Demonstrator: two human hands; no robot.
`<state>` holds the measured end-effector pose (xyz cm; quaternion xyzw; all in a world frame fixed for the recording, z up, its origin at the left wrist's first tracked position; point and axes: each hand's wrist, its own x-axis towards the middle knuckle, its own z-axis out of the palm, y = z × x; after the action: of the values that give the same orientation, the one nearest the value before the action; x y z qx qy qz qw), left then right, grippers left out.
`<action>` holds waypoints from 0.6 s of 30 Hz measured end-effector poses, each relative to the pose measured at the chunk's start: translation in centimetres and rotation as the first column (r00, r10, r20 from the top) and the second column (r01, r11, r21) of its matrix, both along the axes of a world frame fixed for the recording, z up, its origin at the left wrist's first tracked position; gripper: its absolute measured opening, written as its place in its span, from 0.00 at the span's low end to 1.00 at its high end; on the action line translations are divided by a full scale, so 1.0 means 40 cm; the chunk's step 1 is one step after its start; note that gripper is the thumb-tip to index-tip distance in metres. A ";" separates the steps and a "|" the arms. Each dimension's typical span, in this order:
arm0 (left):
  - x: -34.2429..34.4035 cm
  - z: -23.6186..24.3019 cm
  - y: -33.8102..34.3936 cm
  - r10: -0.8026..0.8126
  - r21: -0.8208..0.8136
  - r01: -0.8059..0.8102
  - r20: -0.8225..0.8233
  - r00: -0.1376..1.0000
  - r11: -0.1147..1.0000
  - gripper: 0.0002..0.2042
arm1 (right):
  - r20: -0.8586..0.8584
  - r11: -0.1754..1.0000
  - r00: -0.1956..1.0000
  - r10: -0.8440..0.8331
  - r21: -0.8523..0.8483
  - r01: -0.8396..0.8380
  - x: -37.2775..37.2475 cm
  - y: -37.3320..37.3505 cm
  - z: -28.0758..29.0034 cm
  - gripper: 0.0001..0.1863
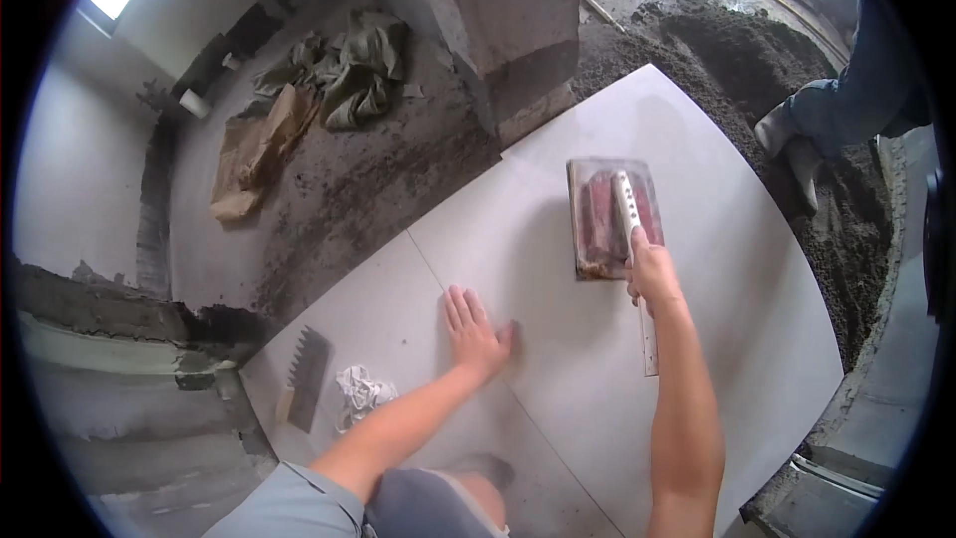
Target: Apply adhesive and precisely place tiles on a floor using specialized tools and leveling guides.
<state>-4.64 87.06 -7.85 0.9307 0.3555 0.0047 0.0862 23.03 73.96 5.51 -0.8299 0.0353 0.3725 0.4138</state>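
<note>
My right hand (pixel 653 272) is closed round the long white perforated handle of a tool with a rectangular head (pixel 601 214). The head is grey with reddish parts and sits over a large pale tile (pixel 737 269); whether it touches the tile is hard to tell. Fingers stretched out, my left hand (pixel 478 341) lies flat on the tiles near the thin joint between two of them. A notched trowel (pixel 311 369) rests on the left tile, teeth facing left. Beside it is a crumpled white cloth or bag (pixel 360 394).
Beyond the tiles stands a concrete pillar (pixel 498 10). Dark mortar (pixel 737 40) is heaped at the far right, where another person's legs (pixel 846 105) stand. Green sacking (pixel 363 70) and brown paper (pixel 259 144) lie on the rough floor at left.
</note>
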 end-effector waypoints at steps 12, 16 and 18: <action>0.007 0.012 0.002 0.005 0.016 -0.005 0.057 0.998 1.000 0.45 | -0.076 0.991 0.997 -0.030 0.130 0.040 -0.001 0.002 0.016 0.30; -0.001 0.040 0.021 0.018 -0.001 -0.018 0.024 1.000 1.000 0.45 | 0.417 0.981 0.908 -0.043 0.191 -0.041 -0.035 -0.035 0.015 0.35; 0.005 0.035 0.013 0.003 -0.010 -0.002 0.051 0.999 1.000 0.46 | 0.354 0.998 0.935 -0.030 0.068 0.006 -0.036 -0.026 -0.053 0.36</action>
<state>-4.45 87.59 -6.47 0.9294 0.3542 0.0270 0.0999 21.59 72.92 3.38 -0.8690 -0.0447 0.2139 0.4439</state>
